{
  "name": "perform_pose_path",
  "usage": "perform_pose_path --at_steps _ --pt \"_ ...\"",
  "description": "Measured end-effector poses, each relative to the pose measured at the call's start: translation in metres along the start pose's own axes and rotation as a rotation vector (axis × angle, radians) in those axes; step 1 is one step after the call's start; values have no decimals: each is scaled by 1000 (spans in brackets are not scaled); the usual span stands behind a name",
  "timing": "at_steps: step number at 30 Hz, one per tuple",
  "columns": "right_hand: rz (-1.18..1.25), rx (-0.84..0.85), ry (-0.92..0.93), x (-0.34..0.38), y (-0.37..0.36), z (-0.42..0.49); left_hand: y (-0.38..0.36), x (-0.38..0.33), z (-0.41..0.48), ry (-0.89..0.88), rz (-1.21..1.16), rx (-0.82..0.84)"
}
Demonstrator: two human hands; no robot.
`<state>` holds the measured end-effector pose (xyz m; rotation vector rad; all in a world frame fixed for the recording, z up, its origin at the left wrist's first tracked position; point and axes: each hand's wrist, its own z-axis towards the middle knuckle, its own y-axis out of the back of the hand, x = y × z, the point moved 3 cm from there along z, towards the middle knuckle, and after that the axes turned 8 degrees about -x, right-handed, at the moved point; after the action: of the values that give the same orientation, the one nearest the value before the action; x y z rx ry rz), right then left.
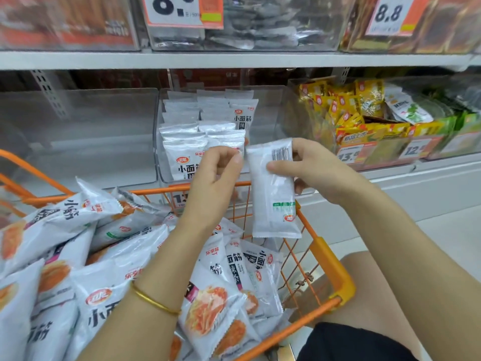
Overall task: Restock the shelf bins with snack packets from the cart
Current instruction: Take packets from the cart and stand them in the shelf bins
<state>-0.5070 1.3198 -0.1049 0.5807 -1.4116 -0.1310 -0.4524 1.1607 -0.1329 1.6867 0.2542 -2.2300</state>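
Above the far rim of the cart (pixel 156 191), the thumb and fingers of the right hand (pixel 320 173) gripped a white packet (pixel 273 199), barcode side toward the camera, hanging upright. Beside it, the left hand (pixel 216 175) had curled fingers; whether they pinched anything could not be told. Behind stood the clear bin (pixel 268 113), part-filled with packets (pixel 187 149)

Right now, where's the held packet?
Head view, right of centre: the right hand holds the packet upright above the far rim of the cart, in front of the middle bin.
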Motion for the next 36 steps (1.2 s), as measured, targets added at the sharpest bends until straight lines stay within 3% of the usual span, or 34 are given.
perform_pose_path --at_steps 7,10,12,14,16,18,20,25,32,36 --pt "256 -268 -52 -2 -6 7 -15 6 -10 -5 228 401" --pt "328 -268 -65 -2 -8 8 -18 4 -12 -53 316 426" --pt "203 -379 -31 -4 -3 10 -15 1 -8 49 204 402" --pt "-84 -448 207 5 6 9 -11 2 -6 305 -63 403" --pt "-276 -302 358 12 7 6 -7 4 -5 521 -284 361" --pt "-272 -156 312 12 5 2 -3 4 -4 579 -358 291" --pt "-198 -165 273 7 10 4 -1 3 -2 580 -444 235" --pt "-41 -171 117 -8 15 2 8 4 9 379 -434 40" --pt "-26 195 61 -3 -3 -7 14 8 9 283 -221 -99" --pt "56 148 -45 -6 2 0 12 1 8 166 -147 -139"
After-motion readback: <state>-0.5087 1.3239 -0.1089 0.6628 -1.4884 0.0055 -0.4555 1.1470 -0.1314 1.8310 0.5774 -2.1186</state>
